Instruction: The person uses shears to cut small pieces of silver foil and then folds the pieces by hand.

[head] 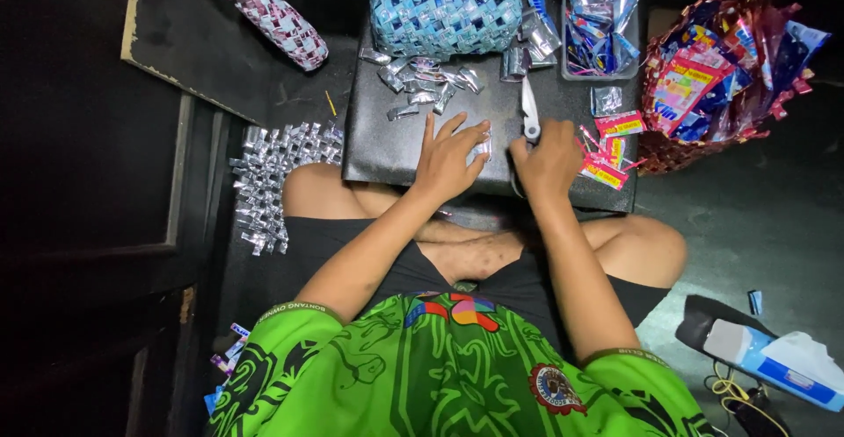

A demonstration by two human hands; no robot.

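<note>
My left hand (pixel 448 157) lies on a dark board (pixel 387 138) across my lap, fingers spread over a small silver folded wrapper (pixel 480 147). My right hand (pixel 549 160) grips white-handled scissors (pixel 529 113), blades pointing away from me. A pile of folded silver strips (pixel 422 85) lies on the board beyond my left hand. Red and yellow sachet pieces (pixel 608 151) sit just right of my right hand.
A blue woven wrapper basket (pixel 444 6) stands at the board's far edge, a clear tub of wrappers (pixel 598 24) beside it. A basket of coloured sachets (pixel 712 76) is at right. A silver woven mat (pixel 272 182) lies left, a pink woven strip (pixel 272 10) beyond it.
</note>
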